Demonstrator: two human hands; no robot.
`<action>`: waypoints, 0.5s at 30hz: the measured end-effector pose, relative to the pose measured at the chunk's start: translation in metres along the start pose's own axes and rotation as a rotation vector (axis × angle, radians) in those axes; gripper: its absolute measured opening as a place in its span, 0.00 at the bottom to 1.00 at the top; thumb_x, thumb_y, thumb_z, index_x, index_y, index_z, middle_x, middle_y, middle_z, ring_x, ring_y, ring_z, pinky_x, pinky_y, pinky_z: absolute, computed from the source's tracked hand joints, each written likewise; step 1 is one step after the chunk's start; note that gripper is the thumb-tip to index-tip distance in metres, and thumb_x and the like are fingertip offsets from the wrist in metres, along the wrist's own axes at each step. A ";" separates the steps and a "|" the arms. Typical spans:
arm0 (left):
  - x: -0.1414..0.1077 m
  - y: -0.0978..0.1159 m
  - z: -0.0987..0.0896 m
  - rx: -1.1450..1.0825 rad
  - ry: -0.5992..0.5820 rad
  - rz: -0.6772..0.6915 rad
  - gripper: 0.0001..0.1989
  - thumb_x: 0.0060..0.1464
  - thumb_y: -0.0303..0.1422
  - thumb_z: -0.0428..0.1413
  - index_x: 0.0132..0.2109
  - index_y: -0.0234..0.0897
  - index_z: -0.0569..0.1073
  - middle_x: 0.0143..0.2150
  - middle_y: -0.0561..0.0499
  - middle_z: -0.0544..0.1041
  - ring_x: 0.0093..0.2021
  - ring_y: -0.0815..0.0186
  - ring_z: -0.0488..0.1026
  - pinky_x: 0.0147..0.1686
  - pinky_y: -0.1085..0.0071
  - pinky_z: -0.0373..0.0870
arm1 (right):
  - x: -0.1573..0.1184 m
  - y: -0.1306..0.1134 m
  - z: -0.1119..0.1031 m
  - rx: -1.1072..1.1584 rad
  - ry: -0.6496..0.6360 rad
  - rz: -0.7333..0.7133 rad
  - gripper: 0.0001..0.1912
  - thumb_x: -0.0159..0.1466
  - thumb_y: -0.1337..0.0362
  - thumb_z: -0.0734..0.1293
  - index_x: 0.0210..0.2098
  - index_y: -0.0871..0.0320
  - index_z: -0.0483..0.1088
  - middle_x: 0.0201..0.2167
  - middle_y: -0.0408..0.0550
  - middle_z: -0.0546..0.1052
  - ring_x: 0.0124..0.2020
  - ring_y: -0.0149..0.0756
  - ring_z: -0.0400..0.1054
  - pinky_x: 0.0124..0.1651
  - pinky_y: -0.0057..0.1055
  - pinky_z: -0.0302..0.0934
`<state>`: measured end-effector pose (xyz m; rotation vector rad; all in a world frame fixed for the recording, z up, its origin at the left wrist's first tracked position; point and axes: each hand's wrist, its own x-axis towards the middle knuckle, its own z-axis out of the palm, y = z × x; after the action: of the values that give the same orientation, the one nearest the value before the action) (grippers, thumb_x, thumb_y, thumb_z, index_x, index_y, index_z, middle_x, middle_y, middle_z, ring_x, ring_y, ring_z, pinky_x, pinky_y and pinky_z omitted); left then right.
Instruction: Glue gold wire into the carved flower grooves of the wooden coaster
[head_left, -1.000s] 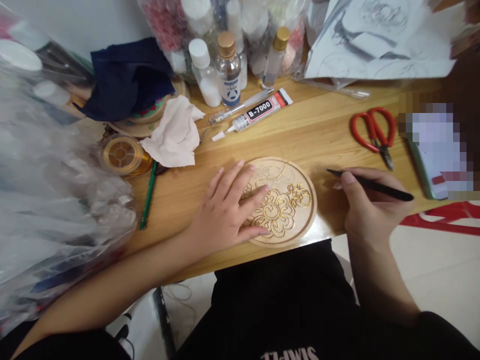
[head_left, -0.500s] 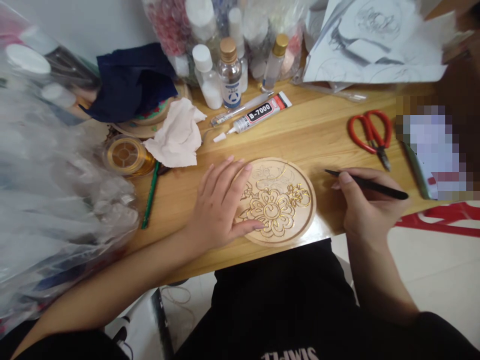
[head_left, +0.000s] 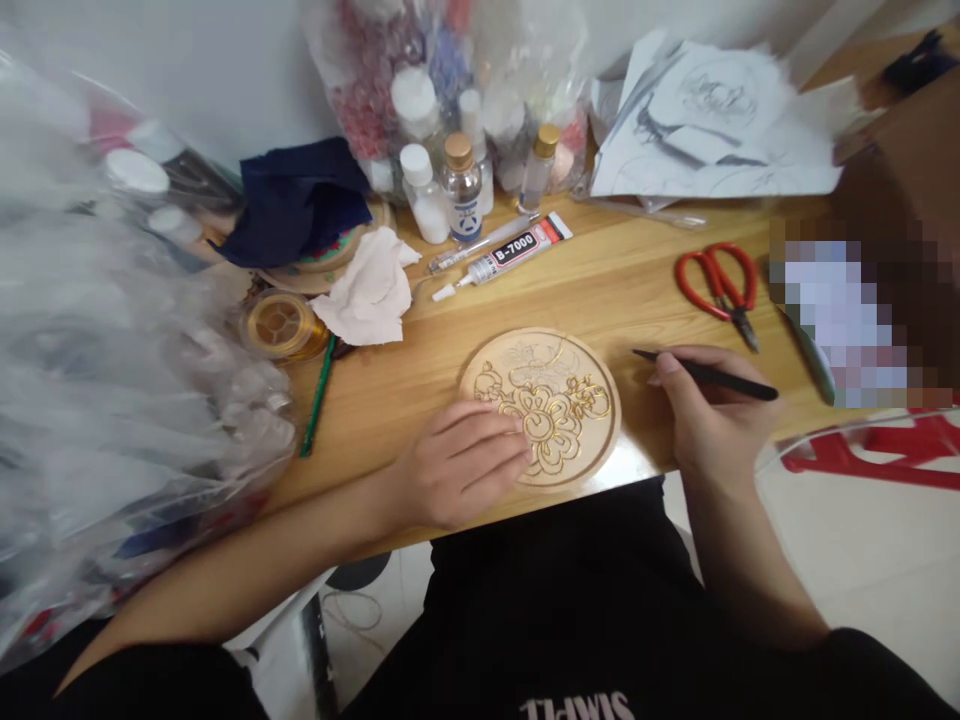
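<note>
A round wooden disc (head_left: 484,372) lies on the wooden table, with a gold-outlined flower and a pencil drawing on its face. My left hand (head_left: 472,460) lies over the disc's lower left edge, fingers bent and pressed together. The thumb is out of sight, and whatever the fingers may hold is hidden. To the right of the disc, my right hand (head_left: 712,415) is closed around black tweezers (head_left: 724,380), whose tip points left toward the disc without touching it.
Red-handled pliers (head_left: 720,283) lie at the right, near a blurred-out object. Behind the disc are a B-7000 glue tube (head_left: 514,252), small bottles (head_left: 463,190) and paper drawings (head_left: 712,120). A crumpled cloth (head_left: 371,285), gold wire spool (head_left: 277,325), green pencil (head_left: 319,395) and plastic bags (head_left: 150,400) occupy the left.
My left hand has slid lower on the disc and its spread fingers have come together, uncovering the disc's upper left. My right hand still holds the tweezers. The camera view has shifted slightly.
</note>
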<state>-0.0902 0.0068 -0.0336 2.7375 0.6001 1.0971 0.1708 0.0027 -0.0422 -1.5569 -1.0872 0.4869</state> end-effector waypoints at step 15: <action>0.065 0.010 -0.033 -1.227 0.200 -1.315 0.18 0.51 0.45 0.62 0.42 0.36 0.80 0.48 0.42 0.81 0.44 0.61 0.81 0.44 0.64 0.78 | 0.000 0.000 -0.003 0.062 -0.053 -0.004 0.03 0.56 0.62 0.73 0.30 0.54 0.77 0.27 0.42 0.79 0.28 0.32 0.74 0.32 0.30 0.70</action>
<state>-0.0667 0.0233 0.0342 0.8421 1.0039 0.8236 0.1732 0.0007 -0.0412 -1.4949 -1.1054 0.5567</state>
